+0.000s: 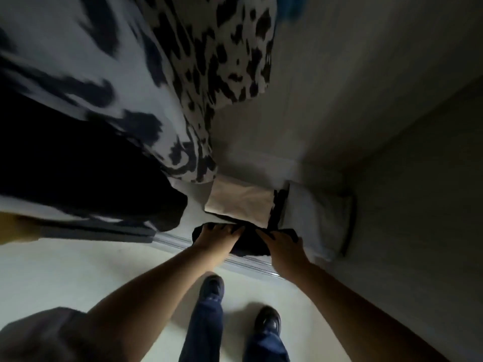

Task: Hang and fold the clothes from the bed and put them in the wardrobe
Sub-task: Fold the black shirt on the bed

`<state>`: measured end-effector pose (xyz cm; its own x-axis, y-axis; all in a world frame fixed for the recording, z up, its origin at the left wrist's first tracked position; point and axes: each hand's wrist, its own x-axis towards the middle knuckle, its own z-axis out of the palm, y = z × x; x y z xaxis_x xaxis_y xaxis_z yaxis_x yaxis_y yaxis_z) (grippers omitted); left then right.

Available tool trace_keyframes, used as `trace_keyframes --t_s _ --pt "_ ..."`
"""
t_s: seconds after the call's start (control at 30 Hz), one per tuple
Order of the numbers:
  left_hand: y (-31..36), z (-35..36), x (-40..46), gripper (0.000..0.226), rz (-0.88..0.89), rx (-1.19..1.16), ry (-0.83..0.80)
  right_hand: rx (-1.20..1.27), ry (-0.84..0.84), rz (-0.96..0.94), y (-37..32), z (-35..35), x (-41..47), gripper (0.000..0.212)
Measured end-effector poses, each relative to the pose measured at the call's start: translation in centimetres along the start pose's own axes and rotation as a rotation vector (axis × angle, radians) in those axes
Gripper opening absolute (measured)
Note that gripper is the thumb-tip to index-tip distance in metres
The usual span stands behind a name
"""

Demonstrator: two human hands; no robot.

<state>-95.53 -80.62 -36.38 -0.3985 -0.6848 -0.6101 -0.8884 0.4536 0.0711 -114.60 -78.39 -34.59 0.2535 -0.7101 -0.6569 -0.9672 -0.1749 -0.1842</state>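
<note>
**Fingers on a folded black garment, wardrobe floor, front edge**

Fingers [230, 229] of the left hand [213, 237] spread over the left end of the black garment [252, 242], tips bent down onto the cloth. The right hand [281, 248] lies on the right end, fingers reaching forward across the top. Whether either thumb is tucked under the bundle cannot be told, as the cloth is dark and the light poor.

Item: one dark folded garment, compact, soft-edged. Position: at the front edge of the wardrobe floor [194, 202], just inside the sliding-door track [251, 262], touching or nearly touching the beige folded piece [239, 202] behind it. A pale grey folded piece [316, 218] lies to the right, toward the right-hand corner against the side wall [392, 126].

Handling, as judged: light and limp, with no stiffness of its own. The fold is likely to slump or open if lifted by one end or pinched at a corner. Best taken from both short ends at once, palms flat, fingers under the lower layer, and slid rather than dropped. Not fragile, and friction on the floor seems low.

Adjacent stock: spotted black-and-white garments [224, 61] hang above on the left, and a black one [91, 178] beside them. Their hems hang close over the folded row and could snag on a raised hand.
</note>
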Motion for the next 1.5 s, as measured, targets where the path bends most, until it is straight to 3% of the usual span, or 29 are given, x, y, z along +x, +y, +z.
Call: trace_keyframes --t_s 0.2,0.4,0.47,0.6,0.73,0.87,1.0,1.13,1.27,1.5 --pt "-6.4 4.8 12.6 0.064 0.051 0.118 0.145 0.089 0.171 0.052 2.3 3.7 14.1 0.07" --pt "-11.1 9.4 21.7 0.078 -0.066 0.076 0.376 0.085 0.465 0.093 2.8 8.5 24.5 0.07" --pt "-11.9 12.7 23.9 0.082 -0.09 0.087 0.299 0.061 0.412 0.085 2.8 11.7 27.2 0.069" --pt "-12.1 19.7 26.8 0.093 -0.142 0.068 -0.001 0.061 0.202 0.074 3.2 18.7 30.2 0.067" --pt "-10.9 21.2 26.5 0.105 -0.207 0.053 -0.12 0.02 0.139 0.058 3.2 20.0 30.5 0.067" --pt "-9.4 17.0 24.0 0.092 -0.195 0.087 -0.173 0.068 0.029 0.079 2.8 15.7 28.6 0.062" --pt "-5.0 9.8 19.6 0.067 -0.175 -0.046 0.051 0.141 0.179 0.089 2.8 9.6 21.9 0.052" --pt "-0.4 0.4 13.9 0.039 -0.257 -0.388 0.336 0.229 0.309 0.105 4.0 1.7 13.1 0.037" --pt "3.2 -8.6 6.7 0.038 -0.319 -0.599 0.389 0.172 0.352 0.117 4.4 -6.1 3.8 0.039" --pt "6.9 -20.3 -5.0 0.025 -0.244 -0.478 0.463 0.219 0.418 0.103 2.6 -16.4 -10.6 0.037"
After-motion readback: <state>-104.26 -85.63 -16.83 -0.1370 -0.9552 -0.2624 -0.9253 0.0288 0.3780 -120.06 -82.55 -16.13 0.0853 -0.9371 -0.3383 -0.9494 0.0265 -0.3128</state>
